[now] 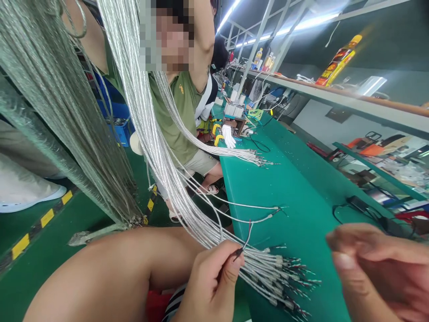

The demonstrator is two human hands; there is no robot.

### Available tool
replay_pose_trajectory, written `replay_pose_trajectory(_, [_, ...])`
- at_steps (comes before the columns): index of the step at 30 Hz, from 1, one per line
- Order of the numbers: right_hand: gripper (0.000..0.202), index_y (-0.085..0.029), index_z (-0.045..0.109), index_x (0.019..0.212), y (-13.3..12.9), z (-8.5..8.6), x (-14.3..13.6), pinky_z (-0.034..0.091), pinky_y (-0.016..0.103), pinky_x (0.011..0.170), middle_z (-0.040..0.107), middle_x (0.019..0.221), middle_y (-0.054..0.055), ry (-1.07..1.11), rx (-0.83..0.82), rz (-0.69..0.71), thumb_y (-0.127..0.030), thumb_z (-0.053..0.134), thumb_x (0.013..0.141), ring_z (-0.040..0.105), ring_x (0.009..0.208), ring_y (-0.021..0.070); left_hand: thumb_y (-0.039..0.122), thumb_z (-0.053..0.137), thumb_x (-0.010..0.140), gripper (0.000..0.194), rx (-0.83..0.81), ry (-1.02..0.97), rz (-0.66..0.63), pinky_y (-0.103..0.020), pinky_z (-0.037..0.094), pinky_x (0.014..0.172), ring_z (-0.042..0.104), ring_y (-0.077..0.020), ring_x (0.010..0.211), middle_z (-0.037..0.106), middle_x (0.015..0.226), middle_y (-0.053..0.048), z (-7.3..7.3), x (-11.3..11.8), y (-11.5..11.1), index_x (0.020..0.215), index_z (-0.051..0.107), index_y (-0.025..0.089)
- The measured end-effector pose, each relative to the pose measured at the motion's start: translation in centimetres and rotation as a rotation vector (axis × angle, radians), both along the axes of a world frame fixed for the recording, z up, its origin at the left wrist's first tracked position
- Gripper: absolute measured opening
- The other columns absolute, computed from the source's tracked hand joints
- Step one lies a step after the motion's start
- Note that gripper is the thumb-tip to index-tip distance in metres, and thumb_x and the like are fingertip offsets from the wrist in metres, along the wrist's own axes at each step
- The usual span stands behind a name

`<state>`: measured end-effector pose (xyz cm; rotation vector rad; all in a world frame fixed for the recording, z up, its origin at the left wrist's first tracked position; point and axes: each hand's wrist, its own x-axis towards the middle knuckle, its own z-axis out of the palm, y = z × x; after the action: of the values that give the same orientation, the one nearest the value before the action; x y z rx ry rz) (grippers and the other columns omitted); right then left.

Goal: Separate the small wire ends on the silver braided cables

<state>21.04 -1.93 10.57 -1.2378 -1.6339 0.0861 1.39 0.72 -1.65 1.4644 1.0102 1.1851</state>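
My left hand [214,277] is closed at the table's near edge, pinching the end of a cable between thumb and forefinger. Thin black, red and white wires [248,235] stick up from that pinch. Below and beside the hand, a thick bundle of silvery braided cables [187,214] crosses onto the table, its stripped wire ends [298,273] fanned out to the right. Over the table's right side, my right hand [375,268] is curled, thumb and forefinger pressed together; whatever is between them is hidden. Two single cables [248,207] lie apart from the bundle.
A green table [288,188] runs away from me, with a smaller cable bundle [234,152] and a white glove [228,136] farther along. A co-worker in a green shirt [177,112] sits opposite. Hanging cables [67,98] fill the left. A shelf [335,96] carries a bottle [338,62].
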Motion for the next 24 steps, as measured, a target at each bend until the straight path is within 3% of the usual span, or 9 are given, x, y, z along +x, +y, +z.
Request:
replay_pose_trajectory(4, [0.013, -0.023, 0.065, 0.100, 0.2, -1.1, -2.8, 0.052, 0.027, 0.060, 0.055, 0.099, 0.007, -0.274, -0.111, 0.093, -0.012, 0.063, 0.092, 0.061, 0.083, 0.0180, 0.026, 0.058, 0.100, 0.016, 0.133, 0.033, 0.080, -0.020, 0.052, 0.078, 0.070, -0.0160, 0.088, 0.076, 0.099, 0.001, 0.2, -0.1, -0.3, 0.109, 0.071, 0.030])
replay_pose_trajectory(7, [0.011, -0.024, 0.067, 0.103, 0.7, -1.9, -4.5, 0.052, 0.026, 0.064, 0.056, 0.103, 0.007, -0.372, -0.106, 0.005, -0.020, 0.066, 0.093, 0.062, 0.088, 0.0178, 0.020, 0.056, 0.100, 0.017, 0.195, 0.028, 0.048, -0.017, 0.051, 0.076, 0.070, -0.0133, 0.087, 0.076, 0.099, 0.004, 0.8, -0.3, -0.4, 0.106, 0.068, 0.031])
replay_pose_trajectory(10, [0.016, -0.026, 0.065, 0.109, 1.3, -2.5, -4.8, 0.052, 0.028, 0.070, 0.060, 0.111, 0.006, -0.277, -0.246, -0.018, -0.029, 0.069, 0.094, 0.062, 0.098, 0.0199, 0.019, 0.053, 0.101, 0.015, 0.205, 0.025, -0.012, -0.018, 0.049, 0.071, 0.066, -0.0121, 0.076, 0.072, 0.088, 0.003, 1.2, -0.4, -0.3, 0.098, 0.066, 0.026])
replay_pose_trajectory(13, [0.004, -0.026, 0.064, 0.094, 1.8, -2.7, -4.4, 0.050, 0.027, 0.068, 0.062, 0.097, 0.002, -0.086, -0.438, 0.096, -0.026, 0.066, 0.097, 0.060, 0.086, 0.0167, 0.022, 0.049, 0.102, 0.020, 0.185, 0.042, -0.078, -0.022, 0.047, 0.065, 0.061, -0.0138, 0.069, 0.066, 0.078, 0.000, 1.4, -0.4, -0.1, 0.089, 0.064, 0.021])
replay_pose_trajectory(15, [0.012, -0.025, 0.062, 0.087, 2.0, -2.6, -4.3, 0.049, 0.026, 0.066, 0.061, 0.090, 0.000, 0.015, -0.500, 0.161, -0.025, 0.064, 0.099, 0.059, 0.080, 0.0155, 0.024, 0.048, 0.102, 0.023, 0.174, 0.047, -0.085, -0.024, 0.046, 0.063, 0.059, -0.0149, 0.068, 0.065, 0.077, -0.002, 1.4, -0.3, -0.1, 0.088, 0.065, 0.020])
replay_pose_trajectory(19, [0.014, -0.024, 0.062, 0.085, 2.0, -2.4, -4.2, 0.047, 0.026, 0.064, 0.060, 0.086, 0.000, 0.080, -0.508, 0.199, -0.025, 0.064, 0.099, 0.058, 0.077, 0.0156, 0.022, 0.050, 0.101, 0.018, 0.181, 0.045, -0.030, -0.023, 0.047, 0.064, 0.061, -0.0147, 0.069, 0.067, 0.079, -0.001, 1.3, -0.2, -0.1, 0.093, 0.066, 0.021])
replay_pose_trajectory(24, [0.014, -0.024, 0.064, 0.085, 1.5, -2.3, -4.3, 0.048, 0.026, 0.064, 0.061, 0.088, 0.002, -0.012, -0.394, 0.182, -0.017, 0.065, 0.097, 0.060, 0.080, 0.0162, 0.021, 0.053, 0.100, 0.016, 0.172, 0.009, 0.009, -0.021, 0.051, 0.071, 0.068, -0.0145, 0.075, 0.073, 0.087, -0.001, 1.3, -0.3, -0.3, 0.100, 0.068, 0.023])
